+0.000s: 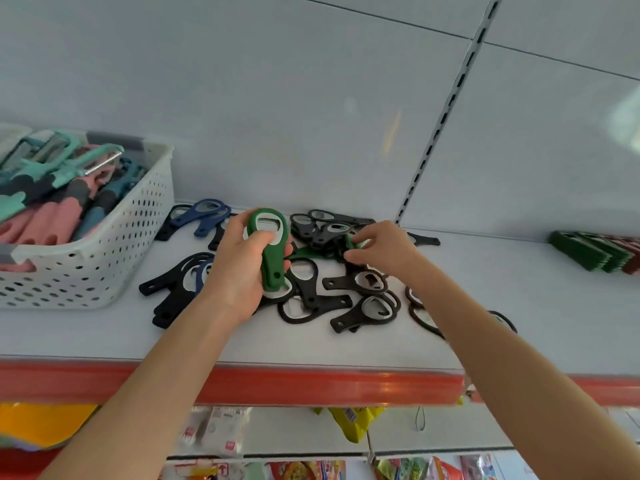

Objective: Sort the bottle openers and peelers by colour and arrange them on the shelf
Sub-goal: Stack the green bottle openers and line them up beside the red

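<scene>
Left hand [239,271] fingers grip a stack of green openers [272,251] while right hand [381,249] fingers pinch another green opener [353,242] from the black pile [332,289], probably stacking next.

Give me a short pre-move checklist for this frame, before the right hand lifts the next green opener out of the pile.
1. Left hand has a firm hold on the green bottle opener: ok, fingers wrapped around it.
2. Right hand is on a green piece, not a black one: ok, fingertips pinch something green.
3. That green piece is free of the black openers around it: cannot tell, the hand hides it.
4. Blue openers kept apart from black: not ok, some black ones lie against them.
5. Peelers out of the white basket: not ok, all inside.
6. Bare shelf for a green group: ok, along the front edge.
</scene>
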### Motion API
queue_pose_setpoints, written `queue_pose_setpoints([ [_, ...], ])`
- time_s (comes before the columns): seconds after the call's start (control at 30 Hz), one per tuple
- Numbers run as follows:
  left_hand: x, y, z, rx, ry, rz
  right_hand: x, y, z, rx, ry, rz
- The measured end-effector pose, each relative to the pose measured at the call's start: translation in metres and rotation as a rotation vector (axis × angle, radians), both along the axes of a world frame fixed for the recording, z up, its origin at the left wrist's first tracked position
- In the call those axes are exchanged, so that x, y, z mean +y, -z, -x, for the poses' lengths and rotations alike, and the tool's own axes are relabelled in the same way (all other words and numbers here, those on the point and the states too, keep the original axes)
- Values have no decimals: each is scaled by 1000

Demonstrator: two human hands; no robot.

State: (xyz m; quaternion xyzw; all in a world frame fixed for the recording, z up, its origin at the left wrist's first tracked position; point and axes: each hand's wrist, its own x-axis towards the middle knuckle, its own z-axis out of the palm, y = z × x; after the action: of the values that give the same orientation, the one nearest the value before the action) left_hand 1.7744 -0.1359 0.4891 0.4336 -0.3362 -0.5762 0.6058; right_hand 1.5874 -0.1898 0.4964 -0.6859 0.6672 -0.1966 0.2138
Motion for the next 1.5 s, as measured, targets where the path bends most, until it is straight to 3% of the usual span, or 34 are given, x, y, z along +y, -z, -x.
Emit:
queue_pose_setpoints([
  [0.17, -5, 2, 9, 32, 55, -27, 4, -15, 37, -114, 121, 112],
  [0.3, -10, -1, 20, 153, 67, -56, 19, -27, 41, -361, 178, 268],
  [0.43, -14, -4, 33, 270, 84, -50, 51, -28, 0, -572, -23, 337],
  [0.53, -14, -7, 29, 338, 18, 41, 62, -14, -31, -503, -238, 259],
  [0.7, -9, -7, -6, 293, -131, 71, 31, -13, -42, -425, -379, 164],
  [0.83, -2, -4, -24, 258, -159, 43, -4, 6, -40, 94, -480, 171],
  [0.9, -1, -2, -29, 247, -159, 44, -11, 15, -31, 256, -522, 118],
  [1.1, 5, 2, -37, 257, -141, 39, -21, 11, -5, 397, -400, 161],
  [1.2, 9, 4, -39, 263, -136, 29, -28, 6, -21, 385, -480, 221],
  [1.3, 13, 6, -44, 268, -135, 15, -39, 10, -40, 519, -629, 176],
  [1.5, 20, 12, -45, 277, -89, -3, -54, 5, -49, 611, -623, 72],
])
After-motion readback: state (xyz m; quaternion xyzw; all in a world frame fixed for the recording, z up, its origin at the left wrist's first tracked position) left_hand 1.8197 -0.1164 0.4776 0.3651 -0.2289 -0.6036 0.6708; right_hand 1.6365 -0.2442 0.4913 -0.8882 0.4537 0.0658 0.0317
